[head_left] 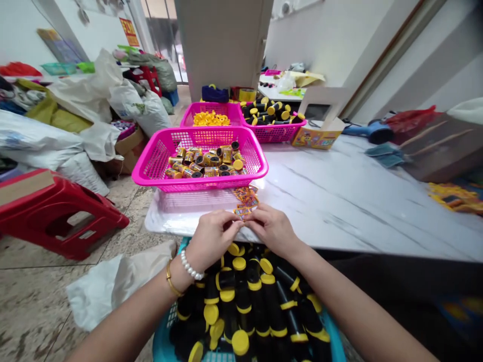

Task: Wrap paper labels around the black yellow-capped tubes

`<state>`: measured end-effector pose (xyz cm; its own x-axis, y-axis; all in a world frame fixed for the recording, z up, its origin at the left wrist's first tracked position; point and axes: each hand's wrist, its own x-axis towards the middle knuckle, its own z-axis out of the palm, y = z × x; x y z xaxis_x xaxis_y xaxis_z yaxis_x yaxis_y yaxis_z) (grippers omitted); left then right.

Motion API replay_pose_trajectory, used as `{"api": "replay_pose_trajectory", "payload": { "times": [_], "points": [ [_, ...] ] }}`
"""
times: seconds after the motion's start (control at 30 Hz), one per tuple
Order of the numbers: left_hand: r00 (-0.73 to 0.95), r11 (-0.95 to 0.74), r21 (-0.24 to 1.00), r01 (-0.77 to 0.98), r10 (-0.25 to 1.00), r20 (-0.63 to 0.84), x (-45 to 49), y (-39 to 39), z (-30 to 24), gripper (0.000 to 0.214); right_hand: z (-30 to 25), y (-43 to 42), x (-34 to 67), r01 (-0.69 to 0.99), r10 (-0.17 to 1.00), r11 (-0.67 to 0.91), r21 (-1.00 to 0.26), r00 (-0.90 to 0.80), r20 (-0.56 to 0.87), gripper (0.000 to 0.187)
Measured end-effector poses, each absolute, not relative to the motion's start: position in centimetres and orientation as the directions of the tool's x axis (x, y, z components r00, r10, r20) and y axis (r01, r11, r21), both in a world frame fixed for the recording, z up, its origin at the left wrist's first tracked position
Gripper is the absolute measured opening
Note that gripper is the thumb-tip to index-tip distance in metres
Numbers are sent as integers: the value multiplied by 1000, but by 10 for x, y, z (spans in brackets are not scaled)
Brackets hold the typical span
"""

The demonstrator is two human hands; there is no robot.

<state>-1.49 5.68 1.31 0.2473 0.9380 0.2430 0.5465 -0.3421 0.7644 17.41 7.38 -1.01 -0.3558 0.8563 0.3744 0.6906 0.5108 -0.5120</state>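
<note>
Through the head camera I see small printed pieces, orange and glossy, in a short row on the near edge of the table. The left hand and the right hand are pinched nearly closed, thumb against forefinger, on the nearest piece. The fingertips hide most of it, so I cannot read its print. The table is white with grey veins, like marble. Just beyond the row stands a pink basket of perforated plastic, with short printed cylinders inside. Below the hands, the blue basket is cut off by my lower border; black tubes with round yellow lids fill it. To the left, a red stool lies tipped on the stone-like floor, near crumpled white sacks.
</note>
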Motion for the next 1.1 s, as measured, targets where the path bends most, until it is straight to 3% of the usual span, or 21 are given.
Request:
{"api": "replay_pose_trajectory", "payload": {
  "times": [0.17,0.4,0.5,0.6,0.7,0.83,1.0,1.1],
  "points": [
    [123,-96,916,390,991,52,-18,50,10,27,-5,71,176,527,844,529,-665,-241,480,13],
    [182,-17,990,139,983,-8,-12,44,18,26,12,53,170,490,725,681,-544,-348,595,21],
    [259,-13,989,144,966,-25,-18,43,25,23,34,50,169,475,764,645,-599,-381,521,30],
    [396,-28,979,203,917,-56,-22,36,25,20,52,51,169,432,788,582,-689,-508,348,42],
    [401,-12,972,235,912,-85,-21,29,21,17,54,48,169,451,796,519,-727,-564,218,29],
    [376,214,970,119,894,-243,-21,24,16,19,44,36,170,466,881,328,-821,-464,89,18],
    [339,7,990,144,939,-56,-23,20,19,14,39,22,168,494,880,261,-829,-476,-7,11],
    [124,-34,987,160,992,14,-22,10,26,16,36,16,167,527,925,238,-816,-380,24,26]
  ]
}}
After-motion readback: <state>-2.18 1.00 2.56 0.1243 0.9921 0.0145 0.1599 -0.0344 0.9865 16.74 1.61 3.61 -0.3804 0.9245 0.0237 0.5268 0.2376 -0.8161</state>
